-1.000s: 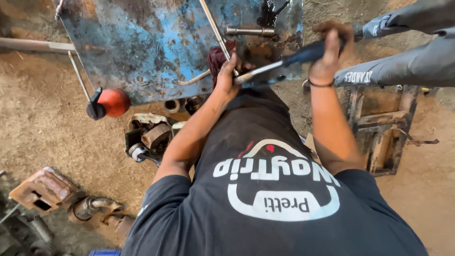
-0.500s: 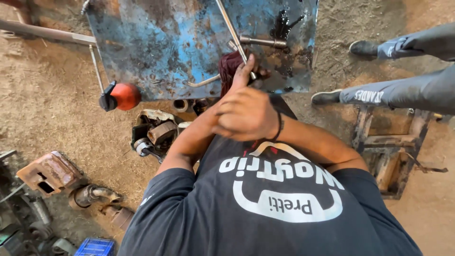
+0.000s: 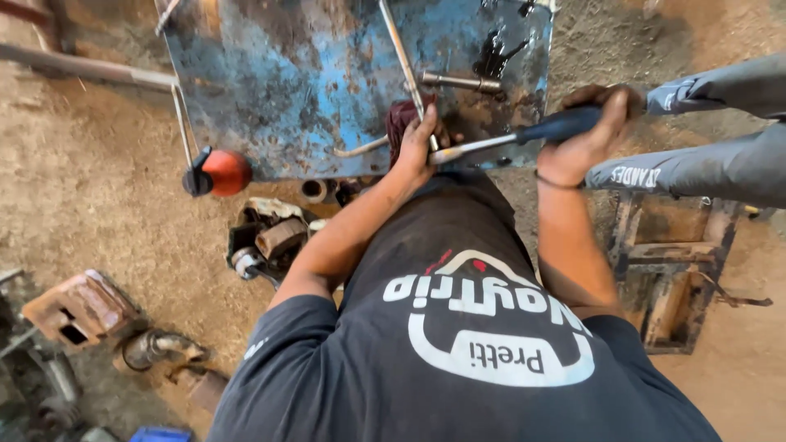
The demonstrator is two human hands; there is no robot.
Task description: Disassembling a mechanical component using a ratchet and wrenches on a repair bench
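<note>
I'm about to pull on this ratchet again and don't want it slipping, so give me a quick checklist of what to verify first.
1. Right hand wrapped around the dark grip of the ratchet wrench: ok.
2. Left hand steadying the wrench head against the blue metal panel: ok.
3. Socket fully seated on the fastener: cannot tell, the left hand hides it.
4. Swing path free: not ok, another person's legs stand right beside the handle end.
5. Thin metal rod clear of the wrench head: cannot tell, it runs down behind the left hand.
</note>
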